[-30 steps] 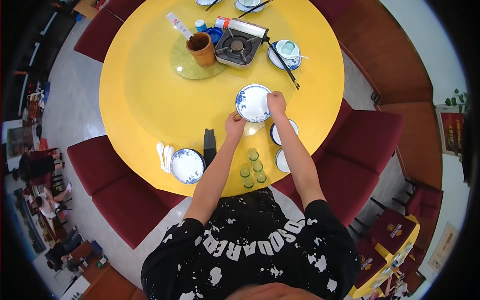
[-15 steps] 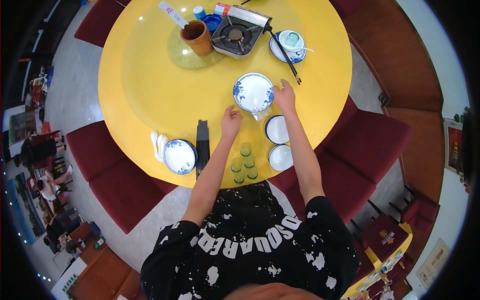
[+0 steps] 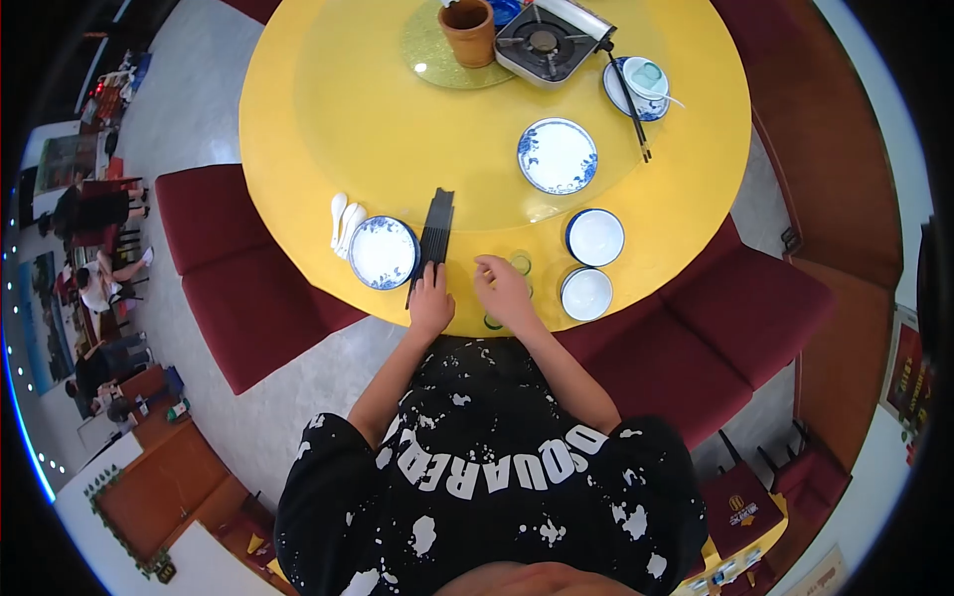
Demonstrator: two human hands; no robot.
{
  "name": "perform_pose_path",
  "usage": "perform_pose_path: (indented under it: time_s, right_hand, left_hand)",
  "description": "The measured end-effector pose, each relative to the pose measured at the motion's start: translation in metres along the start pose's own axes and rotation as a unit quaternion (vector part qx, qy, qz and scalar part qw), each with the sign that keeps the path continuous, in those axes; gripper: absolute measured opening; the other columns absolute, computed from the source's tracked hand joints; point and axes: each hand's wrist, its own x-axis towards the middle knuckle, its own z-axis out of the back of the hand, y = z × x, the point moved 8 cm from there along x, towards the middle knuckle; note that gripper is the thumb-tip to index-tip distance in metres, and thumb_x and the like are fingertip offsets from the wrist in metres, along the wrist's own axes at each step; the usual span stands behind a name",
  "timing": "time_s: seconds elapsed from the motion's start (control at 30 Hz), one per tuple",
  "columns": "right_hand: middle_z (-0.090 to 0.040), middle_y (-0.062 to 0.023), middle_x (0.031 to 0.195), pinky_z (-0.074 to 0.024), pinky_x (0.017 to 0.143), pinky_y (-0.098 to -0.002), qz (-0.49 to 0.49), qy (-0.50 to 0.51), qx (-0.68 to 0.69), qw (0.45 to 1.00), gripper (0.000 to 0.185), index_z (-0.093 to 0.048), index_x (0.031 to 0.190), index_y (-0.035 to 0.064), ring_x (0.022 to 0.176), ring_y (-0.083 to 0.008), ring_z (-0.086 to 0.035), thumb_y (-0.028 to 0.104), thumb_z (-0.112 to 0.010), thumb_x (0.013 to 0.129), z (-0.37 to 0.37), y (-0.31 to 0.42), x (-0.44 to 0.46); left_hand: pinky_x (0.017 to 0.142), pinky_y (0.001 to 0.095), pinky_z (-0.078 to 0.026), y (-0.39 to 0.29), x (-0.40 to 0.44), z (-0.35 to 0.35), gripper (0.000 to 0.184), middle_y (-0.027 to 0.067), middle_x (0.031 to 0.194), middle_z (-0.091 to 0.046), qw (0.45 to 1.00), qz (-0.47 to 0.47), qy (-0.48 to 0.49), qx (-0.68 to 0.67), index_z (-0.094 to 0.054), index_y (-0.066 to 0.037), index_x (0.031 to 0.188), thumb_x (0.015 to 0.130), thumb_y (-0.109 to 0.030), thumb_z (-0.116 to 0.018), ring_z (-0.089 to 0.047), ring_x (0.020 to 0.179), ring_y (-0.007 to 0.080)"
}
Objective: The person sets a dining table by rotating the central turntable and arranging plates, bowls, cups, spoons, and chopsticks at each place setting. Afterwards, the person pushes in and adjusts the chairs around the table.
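My left hand [image 3: 431, 302] is at the near end of the far-running chopsticks [image 3: 437, 226], right hand [image 3: 504, 292] apart; I can't tell either grip.

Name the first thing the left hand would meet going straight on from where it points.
Likely the chopstick bundle: the left hand points along it, fingertips overlapping its near part; depth leaves contact unclear.

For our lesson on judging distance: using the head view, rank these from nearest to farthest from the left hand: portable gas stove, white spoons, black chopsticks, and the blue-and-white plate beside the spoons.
From the left hand:
1. Black chopsticks, at its fingertips.
2. Blue-and-white plate, left of the chopsticks.
3. White spoons, left of that plate.
4. Portable gas stove, far ahead, to the right.
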Motion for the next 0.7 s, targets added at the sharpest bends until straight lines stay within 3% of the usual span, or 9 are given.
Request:
perform_pose_path:
  time_s: [0.13, 0.2, 0.27, 0.37, 0.47, 0.57, 0.7]
  right_hand:
    - [-0.067, -0.0135, 0.1, -0.0528, 0.072, -0.0366, 0.041, 0.072, -0.078, 0.994, 0.032, -0.064, 0.114, 0.0008, 0.076, -0.0244, -0.064, 0.016, -0.065, 0.087, -0.044, 0.007, 0.007]
    - [-0.067, -0.0147, 0.103, -0.0523, 0.077, -0.0385, 0.002, 0.101, -0.077, 0.992, 0.032, -0.064, 0.115, 0.0007, 0.083, -0.0265, -0.065, 0.017, -0.065, 0.087, -0.044, 0.014, 0.015]
    - [-0.065, -0.0154, 0.105, -0.0502, 0.083, -0.0421, 0.099, -0.015, -0.159, 0.982, 0.037, -0.063, 0.118, 0.0019, 0.088, -0.0306, -0.063, 0.019, -0.067, 0.085, -0.014, 0.038, 0.022]
    - [-0.063, -0.0173, 0.108, -0.0469, 0.089, -0.0469, 0.113, -0.084, -0.343, 0.929, 0.047, -0.06, 0.122, 0.0032, 0.093, -0.0364, -0.059, 0.022, -0.07, 0.081, 0.022, 0.059, 0.007]
    - [-0.06, -0.0191, 0.109, -0.049, 0.081, -0.048, 0.057, -0.056, -0.457, 0.886, 0.055, -0.057, 0.125, 0.0037, 0.091, -0.0379, -0.058, 0.027, -0.072, 0.077, 0.035, 0.034, 0.002]
    - [-0.061, -0.0187, 0.104, -0.0525, 0.075, -0.0474, -0.013, 0.005, -0.472, 0.882, 0.054, -0.057, 0.122, 0.0023, 0.094, -0.0368, -0.062, 0.029, -0.071, 0.078, 0.036, -0.012, 0.01]
    - [-0.064, -0.0211, 0.1, -0.0541, 0.076, -0.0479, -0.062, 0.025, -0.431, 0.9, 0.052, -0.059, 0.119, 0.0012, 0.092, -0.0388, -0.064, 0.029, -0.07, 0.078, 0.038, -0.032, 0.012]
  left_hand:
    - [0.092, 0.0483, -0.05, 0.016, -0.017, 0.008, 0.068, 0.024, 0.149, -0.037, 0.999, -0.006, -0.005, -0.05, -0.041, -0.004, 0.144, 0.081, -0.016, -0.062, -0.054, 0.113, 0.043]
    - [0.098, 0.0463, -0.048, 0.028, -0.025, 0.035, 0.055, 0.0232, 0.138, -0.05, 0.984, 0.015, -0.103, -0.147, -0.049, -0.002, 0.137, 0.084, -0.009, -0.061, -0.056, 0.117, 0.0428]
    - [0.098, 0.0446, -0.048, 0.042, -0.03, 0.059, 0.047, 0.0221, 0.129, -0.058, 0.963, 0.024, -0.159, -0.217, -0.054, -0.001, 0.131, 0.084, -0.004, -0.061, -0.058, 0.115, 0.041]
    - [0.088, 0.0415, -0.047, 0.109, -0.032, 0.082, 0.044, 0.0197, 0.12, -0.06, 0.923, 0.111, -0.27, -0.25, -0.057, 0.0, 0.126, 0.085, -0.012, -0.064, -0.058, 0.103, 0.0354]
    - [0.077, 0.0383, -0.046, 0.199, -0.021, 0.082, 0.043, 0.0172, 0.11, -0.061, 0.879, 0.244, -0.318, -0.257, -0.059, 0.001, 0.121, 0.085, -0.019, -0.067, -0.057, 0.09, 0.0298]
    - [0.066, 0.0351, -0.046, 0.261, 0.003, 0.071, 0.044, 0.0147, 0.101, -0.063, 0.848, 0.332, -0.289, -0.295, -0.061, 0.002, 0.117, 0.085, -0.027, -0.07, -0.057, 0.077, 0.0242]
    - [0.051, 0.0309, -0.045, 0.303, 0.039, 0.054, 0.049, 0.0114, 0.088, -0.065, 0.844, 0.36, -0.181, -0.353, -0.064, 0.004, 0.11, 0.086, -0.038, -0.074, -0.056, 0.06, 0.0167]
